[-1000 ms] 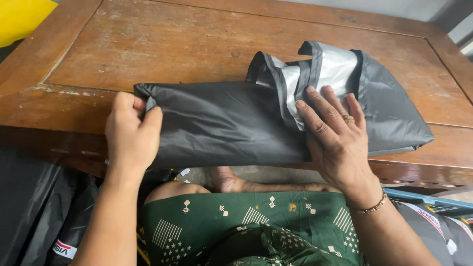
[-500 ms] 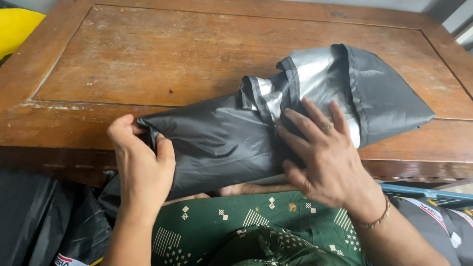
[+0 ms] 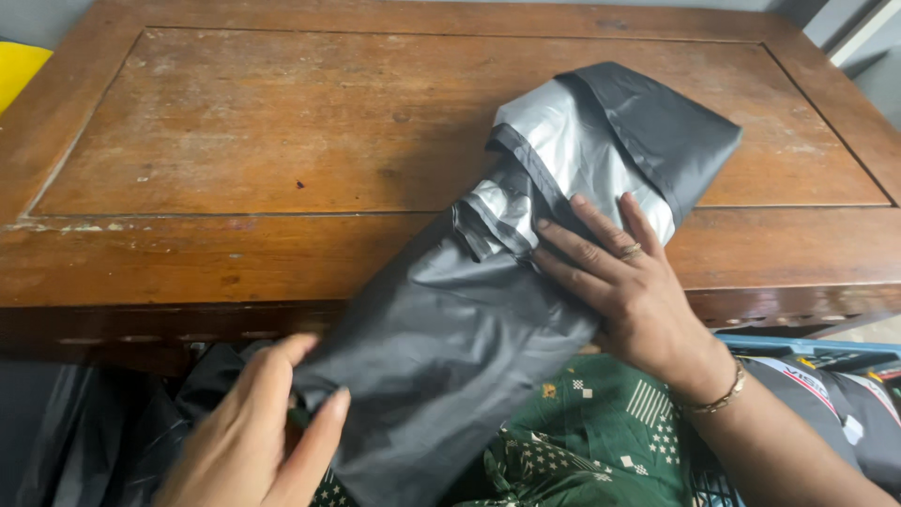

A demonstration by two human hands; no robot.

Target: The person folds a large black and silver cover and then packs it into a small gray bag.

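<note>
Head view: the folded black-and-silver cover [image 3: 488,310] lies slantwise, its long axis running from the near left, off the wooden table [image 3: 235,141] edge, up to the far right on the tabletop. The left hand [image 3: 253,432] pinches its lower black end; the right hand [image 3: 629,282], fingers spread, presses flat on its middle. A yellow package [image 3: 19,70] sits far left; a white label [image 3: 802,376] shows on the black bag lower right.

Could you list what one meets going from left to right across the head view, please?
Yellow object at the far left edge → left hand → dark grey folded cover → right hand → gold bracelet.
</note>
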